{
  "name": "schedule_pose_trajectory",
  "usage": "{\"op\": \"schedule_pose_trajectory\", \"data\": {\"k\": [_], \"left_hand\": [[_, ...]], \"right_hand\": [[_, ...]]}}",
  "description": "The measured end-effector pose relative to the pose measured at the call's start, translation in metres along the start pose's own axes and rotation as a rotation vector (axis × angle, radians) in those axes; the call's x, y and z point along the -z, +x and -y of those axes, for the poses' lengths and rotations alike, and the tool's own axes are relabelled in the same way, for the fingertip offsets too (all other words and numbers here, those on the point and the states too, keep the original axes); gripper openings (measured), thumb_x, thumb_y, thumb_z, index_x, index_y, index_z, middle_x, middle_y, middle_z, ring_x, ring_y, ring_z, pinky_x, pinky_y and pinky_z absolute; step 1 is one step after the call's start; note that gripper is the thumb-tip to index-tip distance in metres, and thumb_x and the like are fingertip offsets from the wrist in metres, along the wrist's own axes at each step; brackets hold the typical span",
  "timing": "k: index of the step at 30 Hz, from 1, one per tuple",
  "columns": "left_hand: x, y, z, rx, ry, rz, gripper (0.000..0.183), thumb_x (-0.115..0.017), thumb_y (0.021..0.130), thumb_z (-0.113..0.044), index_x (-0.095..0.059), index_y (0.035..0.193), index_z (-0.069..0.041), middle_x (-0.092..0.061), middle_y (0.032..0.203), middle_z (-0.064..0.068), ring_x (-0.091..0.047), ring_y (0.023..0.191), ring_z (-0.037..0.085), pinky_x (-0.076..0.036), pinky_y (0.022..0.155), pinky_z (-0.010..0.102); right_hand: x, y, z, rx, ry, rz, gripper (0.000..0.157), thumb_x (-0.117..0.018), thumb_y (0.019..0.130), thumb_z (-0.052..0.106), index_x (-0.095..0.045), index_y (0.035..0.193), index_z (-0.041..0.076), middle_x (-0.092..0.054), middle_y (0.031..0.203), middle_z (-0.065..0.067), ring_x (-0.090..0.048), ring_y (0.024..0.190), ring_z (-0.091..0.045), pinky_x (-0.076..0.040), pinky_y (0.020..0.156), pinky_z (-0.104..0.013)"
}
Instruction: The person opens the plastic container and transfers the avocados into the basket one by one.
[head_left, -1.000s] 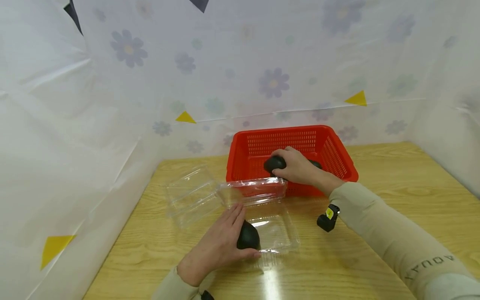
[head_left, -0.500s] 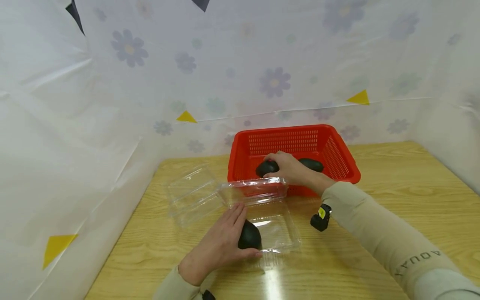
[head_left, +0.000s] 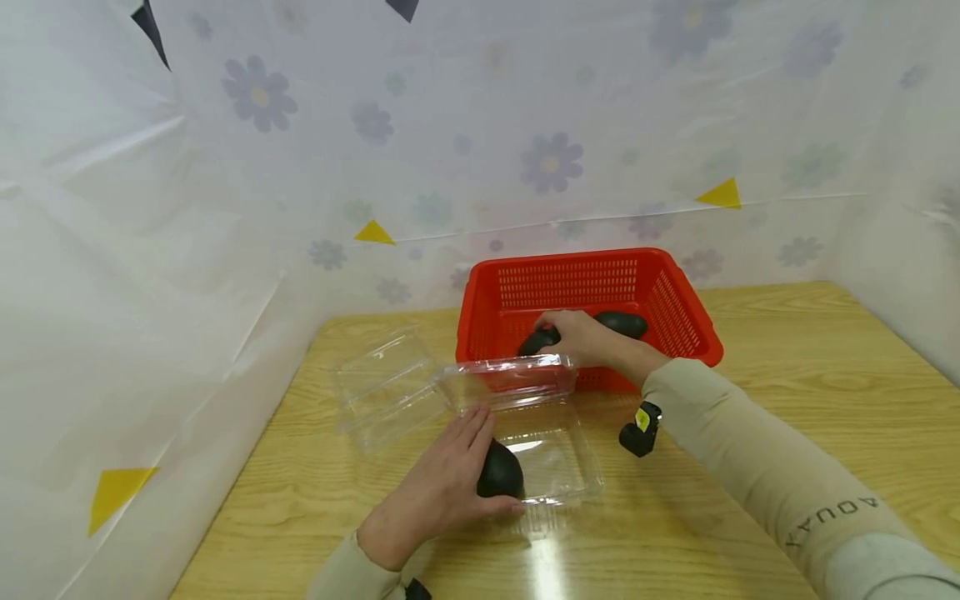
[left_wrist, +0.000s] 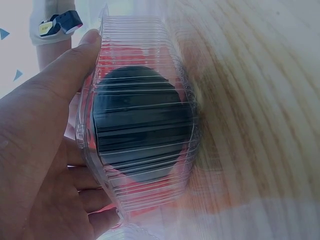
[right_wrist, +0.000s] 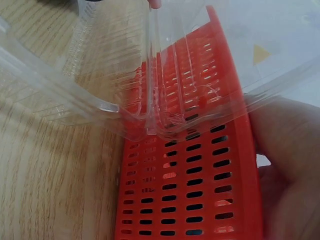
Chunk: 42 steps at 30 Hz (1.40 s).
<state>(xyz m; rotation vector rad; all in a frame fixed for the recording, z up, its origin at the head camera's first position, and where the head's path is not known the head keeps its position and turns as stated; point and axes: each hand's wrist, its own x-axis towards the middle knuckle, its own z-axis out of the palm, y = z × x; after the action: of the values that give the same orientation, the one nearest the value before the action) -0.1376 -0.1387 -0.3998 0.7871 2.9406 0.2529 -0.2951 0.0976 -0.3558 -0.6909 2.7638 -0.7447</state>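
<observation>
A clear plastic clamshell box [head_left: 558, 471] lies opened on the table, with a dark, egg-shaped avocado [head_left: 501, 471] at the left of its base. Over that avocado and the box's left side rests my left hand [head_left: 435, 492], fingers straight and thumb spread along the front rim. In the left wrist view the same avocado shows dark green through the ribbed wall. My right hand [head_left: 581, 337] reaches into a red basket [head_left: 555, 258] and grips another dark avocado [head_left: 538, 340]; the box's raised edge partly covers its thumb. A further avocado [head_left: 622, 323] lies behind that hand.
The box's transparent lid [head_left: 386, 383] spreads to the left across the wood-grain table [head_left: 285, 492]. Part of the clear box stands against the basket's near wall. A flowered white sheet [head_left: 450, 167] hangs behind and along the sides.
My right hand has shifted left and lower inside the basket, and the avocado in it has tilted. More of the avocado behind it shows. My left hand stays in place.
</observation>
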Motion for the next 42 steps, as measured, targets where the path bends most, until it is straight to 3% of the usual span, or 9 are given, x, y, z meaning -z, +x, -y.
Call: {"op": "schedule_pose_trajectory", "data": {"k": [5,10,20,29,42], "left_hand": [[-0.002,0.001,0.001,-0.008,0.013,-0.012,0.112,-0.064,0.079,-0.074,-0.025,0.156,-0.003,-0.025,0.164,0.014,-0.024,0.152,0.029,-0.027,0.123,0.046],[-0.003,0.002,0.001,-0.009,0.023,-0.016,0.113,-0.062,0.079,-0.076,-0.026,0.156,-0.003,-0.025,0.164,0.013,-0.024,0.152,0.028,-0.027,0.123,0.045],[-0.004,0.005,0.000,-0.012,0.032,-0.013,0.113,-0.061,0.078,-0.077,-0.026,0.156,-0.003,-0.025,0.164,0.013,-0.025,0.152,0.029,-0.029,0.122,0.045],[-0.004,0.005,0.001,-0.009,0.022,-0.015,0.113,-0.062,0.079,-0.076,-0.025,0.156,-0.003,-0.025,0.164,0.014,-0.024,0.152,0.029,-0.028,0.122,0.045],[-0.004,0.005,0.004,-0.006,0.011,-0.017,0.112,-0.063,0.079,-0.075,-0.025,0.156,-0.003,-0.024,0.164,0.013,-0.023,0.152,0.029,-0.027,0.122,0.046]], "right_hand": [[0.001,0.002,-0.002,-0.028,0.009,0.092,0.029,-0.059,0.099,0.018,-0.062,0.125,0.003,-0.066,0.119,-0.017,-0.061,0.104,-0.027,-0.052,0.094,-0.044],[0.000,-0.001,-0.003,-0.019,0.021,0.088,0.024,-0.057,0.100,0.016,-0.065,0.120,0.004,-0.068,0.111,-0.014,-0.061,0.095,-0.024,-0.053,0.086,-0.038],[-0.002,-0.010,-0.008,0.053,0.023,-0.043,0.024,-0.060,0.098,0.014,-0.065,0.117,0.001,-0.068,0.107,-0.012,-0.061,0.093,-0.022,-0.054,0.086,-0.039],[0.005,-0.024,-0.010,0.083,0.028,-0.158,0.019,-0.059,0.098,0.014,-0.067,0.113,0.007,-0.067,0.104,-0.009,-0.059,0.088,-0.021,-0.056,0.080,-0.035],[0.007,-0.046,-0.013,0.184,-0.004,-0.263,0.016,-0.064,0.095,0.013,-0.067,0.111,0.010,-0.066,0.107,-0.005,-0.059,0.097,-0.021,-0.056,0.091,-0.042]]}}
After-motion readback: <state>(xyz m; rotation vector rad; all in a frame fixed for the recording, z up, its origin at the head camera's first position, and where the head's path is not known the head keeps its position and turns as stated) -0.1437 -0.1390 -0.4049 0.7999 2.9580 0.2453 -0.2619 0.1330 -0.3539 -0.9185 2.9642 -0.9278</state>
